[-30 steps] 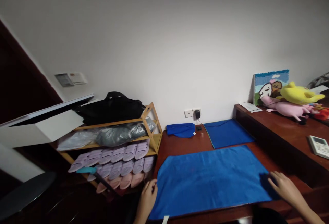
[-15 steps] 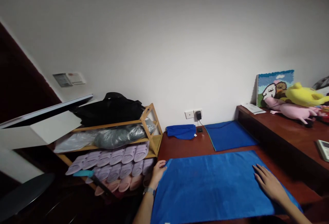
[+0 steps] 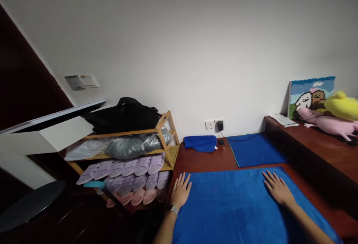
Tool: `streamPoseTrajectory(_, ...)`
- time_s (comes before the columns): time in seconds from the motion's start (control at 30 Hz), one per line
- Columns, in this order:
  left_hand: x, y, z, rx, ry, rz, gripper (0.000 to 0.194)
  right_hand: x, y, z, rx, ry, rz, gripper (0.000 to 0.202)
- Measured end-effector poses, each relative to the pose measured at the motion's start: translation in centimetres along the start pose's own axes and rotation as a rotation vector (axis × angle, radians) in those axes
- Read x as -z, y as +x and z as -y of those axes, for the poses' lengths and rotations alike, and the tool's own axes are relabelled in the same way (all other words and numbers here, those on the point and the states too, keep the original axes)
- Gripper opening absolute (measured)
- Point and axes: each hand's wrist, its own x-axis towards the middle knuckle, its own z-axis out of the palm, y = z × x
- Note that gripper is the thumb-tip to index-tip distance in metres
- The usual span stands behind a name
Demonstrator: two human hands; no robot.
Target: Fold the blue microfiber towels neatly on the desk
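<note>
A blue towel (image 3: 229,203) lies spread over the reddish-brown table (image 3: 195,162), its near edge cut off by the bottom of the view. My left hand (image 3: 181,190) rests flat at its far left corner, fingers stretched out, with a grey band on the wrist. On the towel's far right part my right hand (image 3: 279,190) lies palm down, fingers spread. Neither hand grips anything. Behind the towel are a folded blue cloth (image 3: 200,143) on the left and a second blue cloth (image 3: 256,150), laid flat, on the right.
Left of the table stands a wooden rack (image 3: 167,139) with several purple slippers (image 3: 128,167) and a black bag (image 3: 125,115). A plugged-in adapter (image 3: 220,125) sits on the wall. The raised ledge (image 3: 316,132) at right holds a pink plush toy (image 3: 330,122) and a picture (image 3: 310,91).
My left hand has moved from the towel's left edge onto its corner and flattened. My right hand has slid towards the far edge. The view has shifted slightly left.
</note>
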Motion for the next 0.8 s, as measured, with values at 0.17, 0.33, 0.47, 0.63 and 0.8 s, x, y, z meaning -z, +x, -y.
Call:
streamPoseTrajectory(0.17,-0.9,-0.7,0.4,0.061,0.189,0.021,0.057,1.0,0.4,0.3,-0.038,-0.032,-0.02,0.069)
streamPoseTrajectory(0.33,-0.6,-0.7,0.2,0.057,0.204,0.026,0.057,2.2,1.0,8.2,0.107,0.0,-0.087,0.065)
streamPoseTrajectory(0.47,-0.2,-0.7,0.1,0.064,0.219,0.038,0.058,1.5,1.0,16.9,0.385,0.196,0.043,0.069)
streamPoseTrajectory(0.63,-0.1,-0.8,0.8,0.077,0.217,0.042,0.059,0.1,0.8,16.6,0.33,0.182,0.099,0.071)
streamPoseTrajectory(0.8,-0.6,-0.8,1.3,0.064,0.189,0.014,0.059,0.4,1.8,4.8,0.096,0.064,0.032,0.07)
